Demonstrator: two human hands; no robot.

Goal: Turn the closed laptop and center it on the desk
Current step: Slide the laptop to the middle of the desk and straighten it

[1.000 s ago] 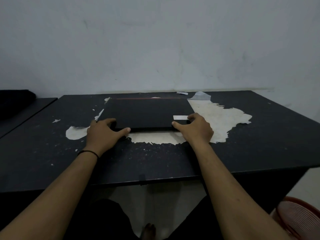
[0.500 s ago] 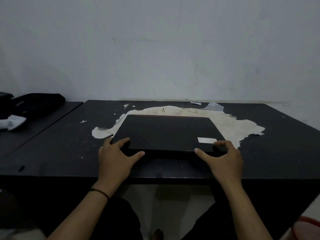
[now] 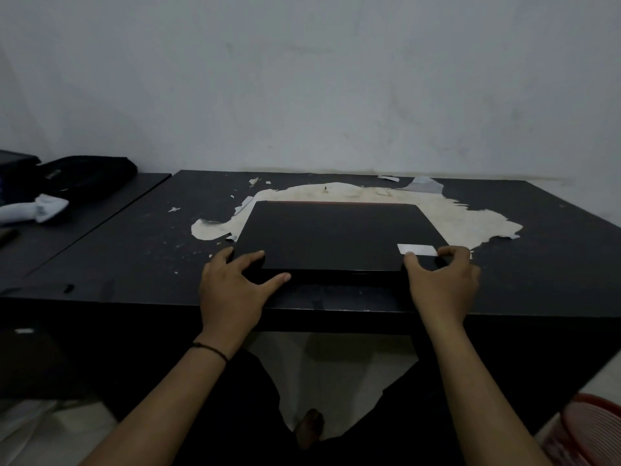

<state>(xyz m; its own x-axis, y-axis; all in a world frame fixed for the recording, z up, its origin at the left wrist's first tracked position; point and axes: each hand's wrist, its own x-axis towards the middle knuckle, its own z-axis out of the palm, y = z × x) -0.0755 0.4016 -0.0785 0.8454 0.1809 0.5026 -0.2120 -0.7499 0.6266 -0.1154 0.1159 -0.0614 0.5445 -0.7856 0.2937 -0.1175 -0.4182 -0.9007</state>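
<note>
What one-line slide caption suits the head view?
Both hands, left hand and right hand, grip the closed laptop's near corners on the peeling desk.

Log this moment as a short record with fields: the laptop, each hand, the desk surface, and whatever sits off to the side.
laptop: closed flat black laptop, lying square to the desk's near edge, white rectangular sticker near its near-right corner
left hand: left hand at the near-left corner, fingers on the lid, thumb along the front edge
right hand: right hand gripping the near-right corner
desk: black desk with a pale patch of peeled surface partly under the laptop
side: black bag and white cloth on the adjoining table, left
</note>
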